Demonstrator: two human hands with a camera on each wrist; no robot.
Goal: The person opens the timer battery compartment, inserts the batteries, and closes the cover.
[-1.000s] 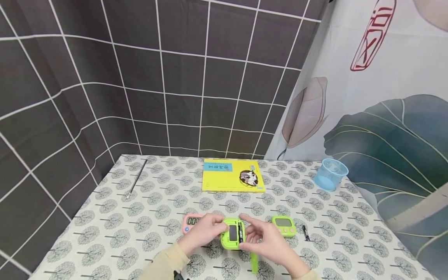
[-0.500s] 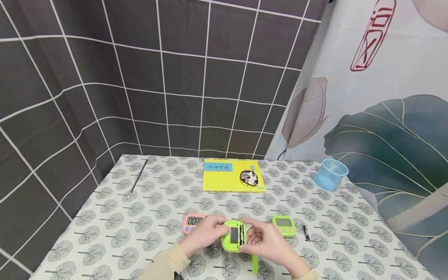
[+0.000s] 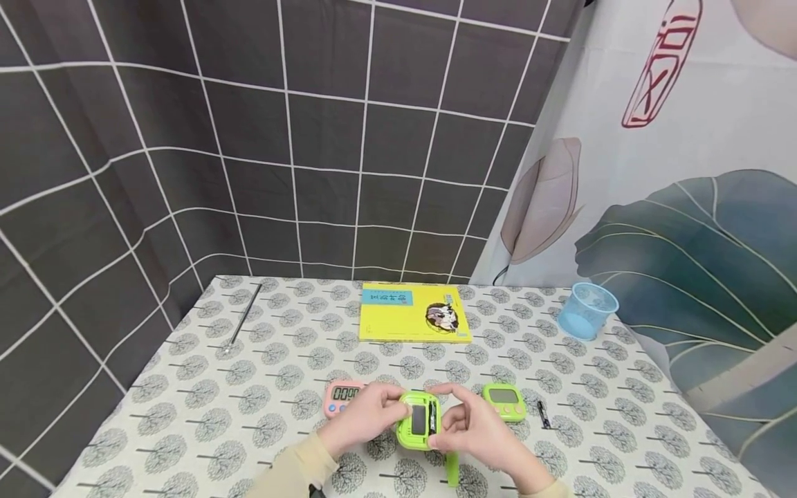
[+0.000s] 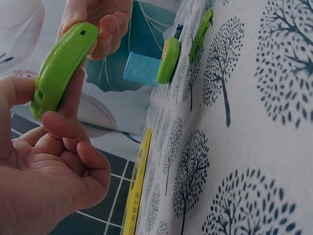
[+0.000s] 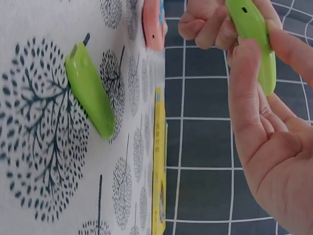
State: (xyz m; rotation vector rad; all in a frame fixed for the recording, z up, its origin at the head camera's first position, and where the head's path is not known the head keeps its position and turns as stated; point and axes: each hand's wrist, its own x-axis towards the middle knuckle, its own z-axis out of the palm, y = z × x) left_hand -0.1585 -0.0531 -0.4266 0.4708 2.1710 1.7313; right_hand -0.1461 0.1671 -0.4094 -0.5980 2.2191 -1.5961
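Note:
A green digital timer [image 3: 412,438] is held off the table between both hands, its open battery compartment facing up toward the head camera. A black AAA-size battery [image 3: 433,413] lies in the slot along its right side. My left hand [image 3: 369,418] pinches the left edge between thumb and fingers. My right hand [image 3: 478,430] grips the right side, thumb at the lower corner near the battery's end and index finger at the upper corner. In the left wrist view the timer [image 4: 63,68] is seen edge-on. A loose green cover [image 3: 452,470] lies on the table below the right hand.
Left of the hands is a pink timer [image 3: 341,393], partly covered by the left hand. A second green timer [image 3: 506,402] and a loose battery [image 3: 544,415] lie to the right. Farther back are a yellow book [image 3: 392,321], a blue cup [image 3: 585,312] and a thin metal rod [image 3: 246,315].
The held timer has shifted slightly to the right. The right thumb and index finger stay by the battery slot, and the left hand keeps its grip.

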